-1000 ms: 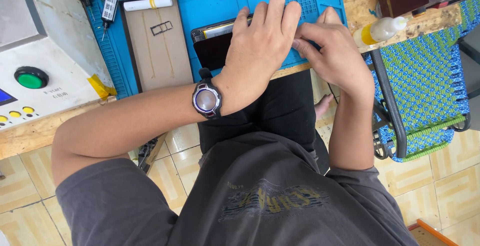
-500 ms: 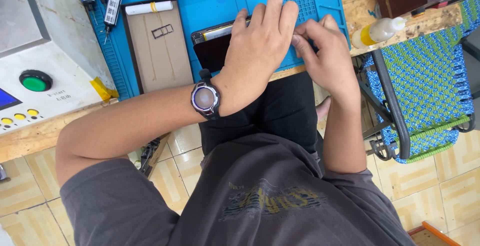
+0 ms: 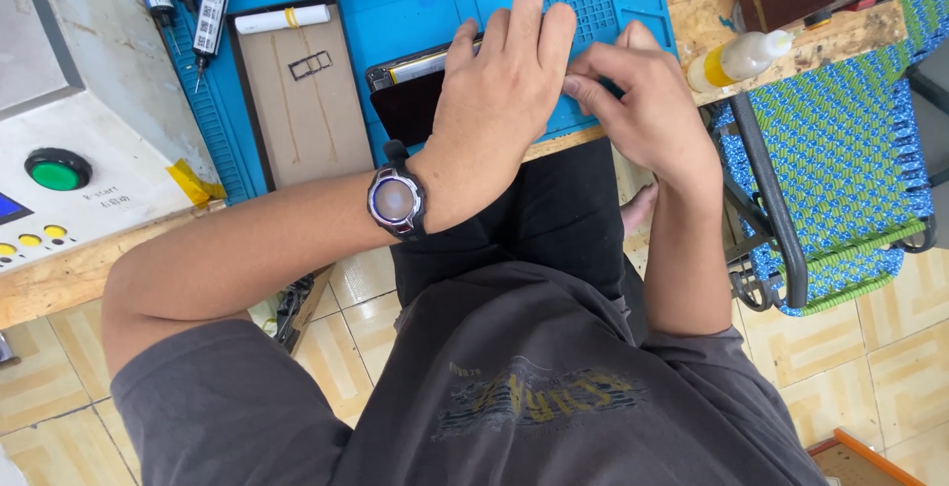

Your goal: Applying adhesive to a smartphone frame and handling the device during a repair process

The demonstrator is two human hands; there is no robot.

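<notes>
A dark flat phone (image 3: 407, 98) lies on a blue work mat (image 3: 415, 11) near the bench's front edge. My left hand (image 3: 499, 100), with a round wristwatch on the wrist, lies flat over the phone and presses it down. My right hand (image 3: 643, 100) is at the phone's right end, thumb and forefinger pinched together there. What the fingers pinch is hidden by the left hand.
A brown pad (image 3: 301, 95) with a white tube lies left of the phone. A white machine (image 3: 79, 140) with a green button stands at far left. A yellow-capped bottle (image 3: 736, 59) rests on the wooden bench at right. A blue-green woven chair (image 3: 840, 140) stands beside my right arm.
Both hands have stayed on the phone; my right hand's fingers have shifted slightly at its right end.
</notes>
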